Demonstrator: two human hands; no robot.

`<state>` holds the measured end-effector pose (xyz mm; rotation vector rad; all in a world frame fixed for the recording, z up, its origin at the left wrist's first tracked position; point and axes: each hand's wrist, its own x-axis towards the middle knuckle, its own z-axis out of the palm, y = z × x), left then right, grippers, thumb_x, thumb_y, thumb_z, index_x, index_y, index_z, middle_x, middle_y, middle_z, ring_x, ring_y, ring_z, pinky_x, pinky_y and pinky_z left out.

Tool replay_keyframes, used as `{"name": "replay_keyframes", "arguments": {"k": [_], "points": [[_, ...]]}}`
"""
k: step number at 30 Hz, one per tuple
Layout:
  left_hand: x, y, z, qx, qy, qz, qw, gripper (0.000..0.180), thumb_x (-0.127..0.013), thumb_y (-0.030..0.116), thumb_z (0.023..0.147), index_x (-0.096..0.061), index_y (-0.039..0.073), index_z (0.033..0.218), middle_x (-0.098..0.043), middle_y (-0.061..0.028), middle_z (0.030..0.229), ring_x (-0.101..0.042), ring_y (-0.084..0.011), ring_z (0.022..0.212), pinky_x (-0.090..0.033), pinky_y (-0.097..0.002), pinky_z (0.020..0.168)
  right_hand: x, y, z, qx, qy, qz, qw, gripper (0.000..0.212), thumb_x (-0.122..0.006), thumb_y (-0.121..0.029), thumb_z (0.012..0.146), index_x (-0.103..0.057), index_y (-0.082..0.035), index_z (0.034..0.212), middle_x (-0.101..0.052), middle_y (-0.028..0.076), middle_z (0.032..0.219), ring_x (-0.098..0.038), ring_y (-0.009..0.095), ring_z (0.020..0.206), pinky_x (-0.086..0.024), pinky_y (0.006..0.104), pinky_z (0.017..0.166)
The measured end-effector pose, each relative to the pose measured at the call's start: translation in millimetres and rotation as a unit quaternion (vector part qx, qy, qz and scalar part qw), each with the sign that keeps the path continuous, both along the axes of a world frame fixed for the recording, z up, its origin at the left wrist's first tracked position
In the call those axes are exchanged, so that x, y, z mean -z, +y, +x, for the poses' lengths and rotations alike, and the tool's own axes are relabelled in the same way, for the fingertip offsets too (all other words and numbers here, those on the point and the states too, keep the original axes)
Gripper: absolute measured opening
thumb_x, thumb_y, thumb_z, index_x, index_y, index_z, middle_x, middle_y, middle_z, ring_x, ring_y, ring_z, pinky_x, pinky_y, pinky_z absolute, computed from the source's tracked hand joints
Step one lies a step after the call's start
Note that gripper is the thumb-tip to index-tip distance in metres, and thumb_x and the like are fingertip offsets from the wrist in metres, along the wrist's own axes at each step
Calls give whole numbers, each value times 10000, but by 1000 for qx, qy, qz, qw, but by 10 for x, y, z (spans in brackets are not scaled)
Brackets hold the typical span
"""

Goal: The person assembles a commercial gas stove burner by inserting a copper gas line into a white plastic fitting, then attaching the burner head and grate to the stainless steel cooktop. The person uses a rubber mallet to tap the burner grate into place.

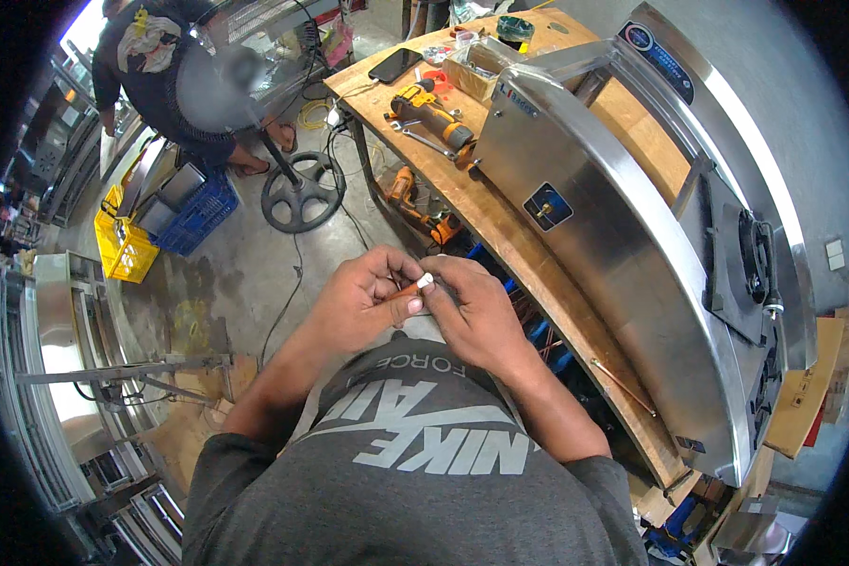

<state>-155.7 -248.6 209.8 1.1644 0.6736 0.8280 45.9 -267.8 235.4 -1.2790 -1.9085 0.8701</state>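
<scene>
In front of my chest, my two hands meet around a small piece with a white cylindrical end (425, 280) and a thin orange-brown part; its exact kind is too small to tell. My left hand (360, 300) is closed, thumb and fingers pinching the orange-brown part. From the other side, my right hand (476, 311) pinches close to the white end with its thumb and bent fingers. To the right of my hands lies a large stainless steel appliance casing (594, 217), apparently a gas stove, tilted over the wooden workbench (528, 259).
On the bench are a yellow-black cordless drill (432, 115), a wrench (429, 143), a phone (395, 65), a plastic bin (472, 71) and a thin copper-coloured rod (624, 388). A pedestal fan (300, 193), yellow crate (123, 247), blue crate (193, 215) and another person (151, 75) are at left.
</scene>
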Motion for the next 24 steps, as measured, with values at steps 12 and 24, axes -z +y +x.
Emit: {"name": "replay_keyframes", "arguments": {"k": [12,24], "points": [[31,-8,103,-85,167,243,952,163,-633,101,974,-688,13,1099,-669,-50,818,-633,-107,699,-481,-240,613,252,27,-4,49,-3,4,999,256,-545,-195,968,-622,-17,1134,-672,241,947,-626,446,979,-477,513,836],[-228,15,-50,-22,-11,22,999,187,-565,146,1034,-593,25,1174,-652,-51,819,-565,-70,580,-440,-198,512,553,7,314,36,-55,-110,992,221,-527,-225,1000,-623,-32,1049,-645,216,835,-605,420,863,-443,527,734]]}}
